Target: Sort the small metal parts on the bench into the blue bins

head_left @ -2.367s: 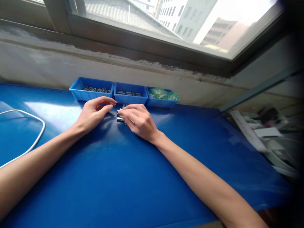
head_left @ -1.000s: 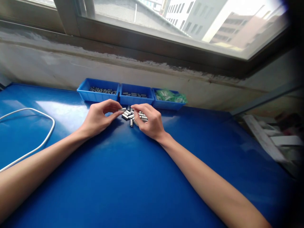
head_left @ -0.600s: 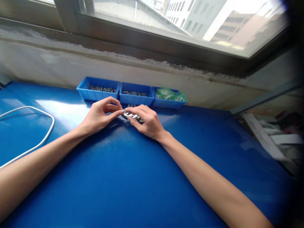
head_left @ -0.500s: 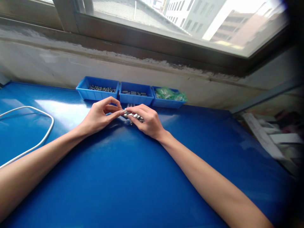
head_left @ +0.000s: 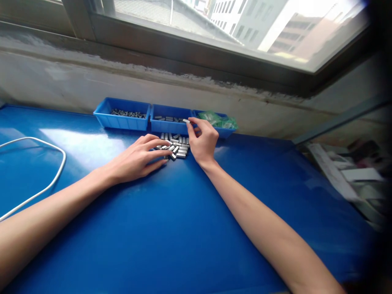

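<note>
Right hand [head_left: 203, 136]: grip closed on one small metal piece [head_left: 186, 121], pinched between thumb and index finger. Piece is raised in front of the right part of the middle bin [head_left: 169, 126], near its front rim. Can't tell if it's over the bin or just short of it.

Left hand [head_left: 139, 157]: grip released, fingers spread, palm down, reaching over the left side of the loose pile [head_left: 181, 150]. Fingertips are at the pieces; contact vs. slight hover, can't tell.

Pile sits on the blue tabletop [head_left: 159, 228], on the near side of the middle bin and between the two hands. Short silvery bars, some side by side, others crossed at angles. Left fingers hide part of it.

Three blue bins in a row along the wall [head_left: 122, 83]. Left bin [head_left: 122, 122] has many small dark metal parts [head_left: 128, 113]. Middle bin has short metal bars [head_left: 168, 119] lying in it. Right bin [head_left: 225, 133] has green plastic bags [head_left: 210, 116], contents unclear; right hand covers its left front.

White cable [head_left: 58, 171] curves across the left of the tabletop. Window [head_left: 196, 32] above the wall, buildings outside. Blurred clutter [head_left: 361, 175] off the right edge.
</note>
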A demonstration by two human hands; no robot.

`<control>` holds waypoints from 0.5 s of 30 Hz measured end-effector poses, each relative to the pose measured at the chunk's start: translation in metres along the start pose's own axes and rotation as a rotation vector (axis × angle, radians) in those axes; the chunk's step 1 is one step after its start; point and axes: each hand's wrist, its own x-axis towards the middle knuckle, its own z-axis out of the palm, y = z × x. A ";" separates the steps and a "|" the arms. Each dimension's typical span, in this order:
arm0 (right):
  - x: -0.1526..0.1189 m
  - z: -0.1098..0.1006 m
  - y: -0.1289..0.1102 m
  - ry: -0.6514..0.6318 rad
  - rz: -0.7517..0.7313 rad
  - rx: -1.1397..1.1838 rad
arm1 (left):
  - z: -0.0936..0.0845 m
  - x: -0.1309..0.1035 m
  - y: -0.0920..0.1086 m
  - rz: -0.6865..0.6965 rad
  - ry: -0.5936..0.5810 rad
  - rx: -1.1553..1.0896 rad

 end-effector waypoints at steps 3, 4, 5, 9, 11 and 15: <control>-0.001 0.002 0.002 -0.040 -0.012 -0.007 | 0.001 0.000 -0.001 -0.014 0.009 -0.033; -0.001 0.002 0.001 -0.053 -0.017 -0.010 | 0.001 -0.001 -0.002 -0.020 0.005 -0.040; -0.002 0.002 0.000 -0.063 -0.015 -0.013 | 0.000 -0.001 -0.002 -0.025 -0.001 -0.046; -0.003 -0.001 -0.006 -0.052 0.012 -0.022 | -0.002 -0.001 -0.002 -0.012 -0.009 -0.060; -0.003 -0.002 -0.009 -0.042 -0.003 -0.010 | -0.002 -0.001 -0.001 -0.008 -0.012 -0.074; -0.004 -0.006 -0.014 -0.070 -0.056 0.018 | -0.002 -0.002 0.000 -0.057 -0.040 -0.145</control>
